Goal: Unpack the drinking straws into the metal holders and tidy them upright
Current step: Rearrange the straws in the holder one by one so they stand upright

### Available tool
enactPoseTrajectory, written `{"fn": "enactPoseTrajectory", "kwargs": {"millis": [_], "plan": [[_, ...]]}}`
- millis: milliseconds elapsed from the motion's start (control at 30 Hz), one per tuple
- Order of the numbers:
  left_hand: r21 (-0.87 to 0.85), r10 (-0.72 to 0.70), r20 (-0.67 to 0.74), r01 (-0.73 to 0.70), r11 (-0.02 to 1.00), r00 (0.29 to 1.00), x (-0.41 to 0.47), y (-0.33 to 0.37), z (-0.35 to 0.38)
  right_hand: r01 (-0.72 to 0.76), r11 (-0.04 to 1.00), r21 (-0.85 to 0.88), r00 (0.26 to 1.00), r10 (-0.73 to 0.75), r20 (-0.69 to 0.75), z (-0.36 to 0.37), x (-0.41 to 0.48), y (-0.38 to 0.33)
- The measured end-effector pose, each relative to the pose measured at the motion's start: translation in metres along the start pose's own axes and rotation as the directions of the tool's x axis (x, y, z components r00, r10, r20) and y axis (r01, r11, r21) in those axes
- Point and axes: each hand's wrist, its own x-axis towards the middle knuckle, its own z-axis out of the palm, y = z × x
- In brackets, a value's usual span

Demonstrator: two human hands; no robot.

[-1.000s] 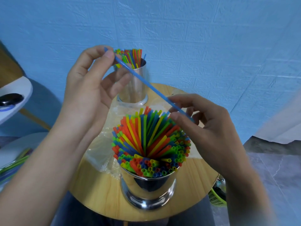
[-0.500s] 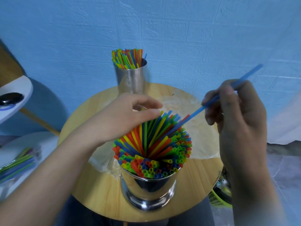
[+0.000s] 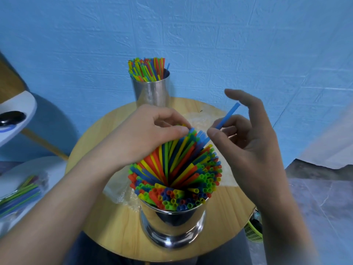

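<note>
Head view: right grip [image 3: 248, 146] pinches a blue straw [image 3: 228, 116] between thumb and curled fingers, index finger lifted clear. The straw's lower end sits among the far tips of the bundle [image 3: 175, 169], and its upper end pokes out, tilted up and to the right. Left grip [image 3: 149, 134] is curled over those same far tips, thumb and fingertips touching them. Cannot tell if it pinches any one straw.

The bundle fans out of the near holder [image 3: 172, 222] at the counter's [image 3: 225, 217] near edge, tightly packed, many straws leaning. The far holder [image 3: 150, 92] is at the far edge by the wall, its straws nearer upright.

Step, as I judge it: seat the blue straw.
- Left grip should hold the gap open.
- Right grip should push along the straw's own line, pinching low so it doesn't buckle.
- Let go only once it bottoms out, then nudge the leaners upright.

Clear wrapper [image 3: 118, 194] lies on the counter left of the near holder. No brand, label or readable writing anywhere.
</note>
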Motion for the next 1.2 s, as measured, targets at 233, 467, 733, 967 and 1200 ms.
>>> {"fn": "enactPoseTrajectory", "kwargs": {"millis": [233, 467, 733, 967, 1200], "plan": [[-0.057, 0.116, -0.134, -0.124, 0.991, 0.984, -0.003, 0.009, -0.006, 0.026, 0.985, -0.173, 0.999, -0.021, 0.029, 0.004, -0.001, 0.003], [-0.269, 0.192, -0.376, -0.305, 0.913, 0.906, -0.003, 0.006, -0.013, -0.038, 0.983, -0.178, 0.989, 0.063, 0.137, 0.004, -0.001, 0.010], [-0.633, -0.107, -0.588, -0.373, 0.678, 0.802, -0.003, 0.001, -0.028, -0.043, 0.996, -0.084, 0.985, 0.057, 0.166, -0.001, 0.000, 0.003], [-0.632, -0.223, -0.364, -0.064, 0.772, 0.904, -0.005, -0.007, -0.016, 0.046, 0.954, 0.296, 0.996, -0.023, -0.081, -0.002, 0.001, -0.004], [-0.119, -0.009, -0.050, 0.003, 0.993, 0.999, -0.007, -0.011, -0.004, 0.162, 0.952, 0.261, 0.914, -0.045, -0.404, -0.008, 0.004, -0.003]]}}
